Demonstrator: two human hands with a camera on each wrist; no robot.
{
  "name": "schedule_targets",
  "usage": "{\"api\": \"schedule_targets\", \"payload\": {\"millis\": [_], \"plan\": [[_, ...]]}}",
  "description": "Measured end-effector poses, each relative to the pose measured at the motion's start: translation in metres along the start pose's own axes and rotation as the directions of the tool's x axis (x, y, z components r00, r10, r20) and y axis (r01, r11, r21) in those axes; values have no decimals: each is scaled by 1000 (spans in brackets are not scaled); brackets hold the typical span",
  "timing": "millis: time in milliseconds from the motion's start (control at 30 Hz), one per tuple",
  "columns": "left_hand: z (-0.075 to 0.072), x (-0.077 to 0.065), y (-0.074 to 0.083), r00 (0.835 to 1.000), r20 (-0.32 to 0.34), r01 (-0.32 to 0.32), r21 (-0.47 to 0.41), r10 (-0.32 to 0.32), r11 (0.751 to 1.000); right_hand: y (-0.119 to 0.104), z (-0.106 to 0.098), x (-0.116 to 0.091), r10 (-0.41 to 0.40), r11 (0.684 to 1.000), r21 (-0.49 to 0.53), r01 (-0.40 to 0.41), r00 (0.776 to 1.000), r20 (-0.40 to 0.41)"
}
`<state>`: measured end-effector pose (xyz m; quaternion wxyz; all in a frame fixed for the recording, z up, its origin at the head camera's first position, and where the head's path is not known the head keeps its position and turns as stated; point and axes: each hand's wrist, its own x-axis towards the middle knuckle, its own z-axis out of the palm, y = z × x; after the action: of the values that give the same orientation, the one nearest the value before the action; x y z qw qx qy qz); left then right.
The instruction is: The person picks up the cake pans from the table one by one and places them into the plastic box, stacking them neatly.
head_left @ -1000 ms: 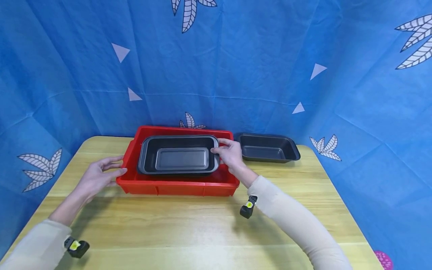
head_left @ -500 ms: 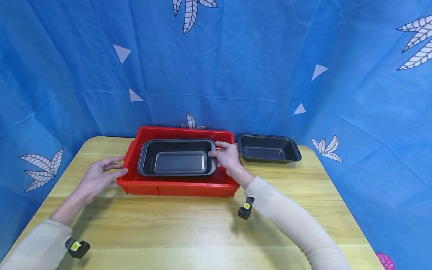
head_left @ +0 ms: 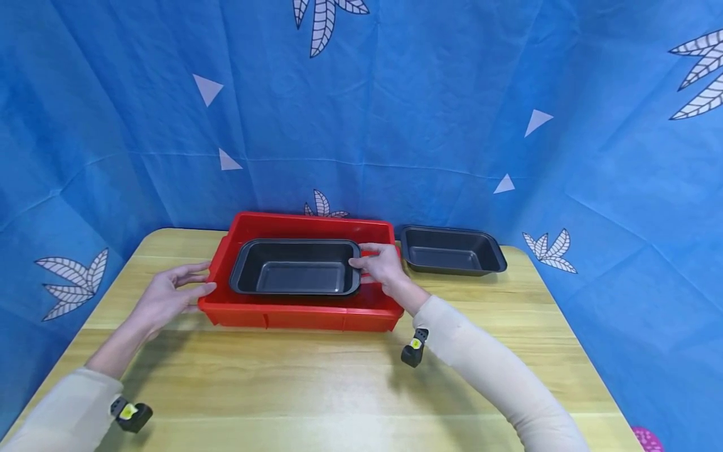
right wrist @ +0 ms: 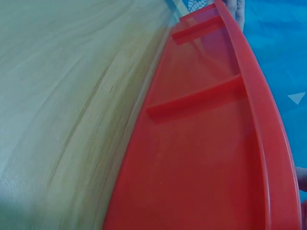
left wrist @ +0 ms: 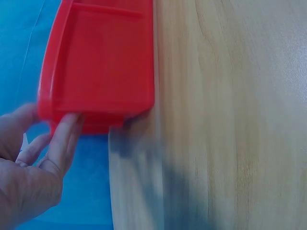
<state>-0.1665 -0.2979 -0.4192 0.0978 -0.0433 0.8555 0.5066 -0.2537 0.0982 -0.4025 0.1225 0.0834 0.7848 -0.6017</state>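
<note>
A dark loaf pan (head_left: 299, 276) lies within the red plastic bin (head_left: 305, 319), its opening facing up. At its right end, my right hand (head_left: 384, 267) pinches the rim, with the thumb on the inner side. My left hand (head_left: 166, 292) is at the bin's left end, its fairly straight, spread fingers touching the outside. In the left wrist view the fingertips (left wrist: 72, 120) meet the end wall just below the rim. Most of my right hand is hidden behind the bin wall in the right wrist view.
Another dark loaf pan (head_left: 452, 251) stands right beside the bin at the back of the wooden table (head_left: 294, 389). A blue patterned curtain (head_left: 429, 94) hangs close behind the table and along its sides.
The right hand has lowered the held loaf pan deeper into the bin and levelled it, so less of its inside bottom shows. The left hand stays at the bin's end.
</note>
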Motion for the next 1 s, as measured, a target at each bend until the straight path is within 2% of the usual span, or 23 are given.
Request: {"api": "schedule_targets", "payload": {"millis": [300,700,867,1000], "plan": [[1,-1,1,1000,-6,-6,7,6,1000,-2,0,2,21,1000,-23,-21,999,27],[1,-2,1,1000,-9,4,3,-4,1000,-5,-3,-3,45,994,-102,-41,998,46],[1,-2,1,1000,-10,7,2,-7,1000,-11,-11,-9,17,990,-142,-9,998,53],[1,-2,1,1000,-9,0,2,0,1000,-15,-22,-12,-13,991,-131,20,998,55]]}}
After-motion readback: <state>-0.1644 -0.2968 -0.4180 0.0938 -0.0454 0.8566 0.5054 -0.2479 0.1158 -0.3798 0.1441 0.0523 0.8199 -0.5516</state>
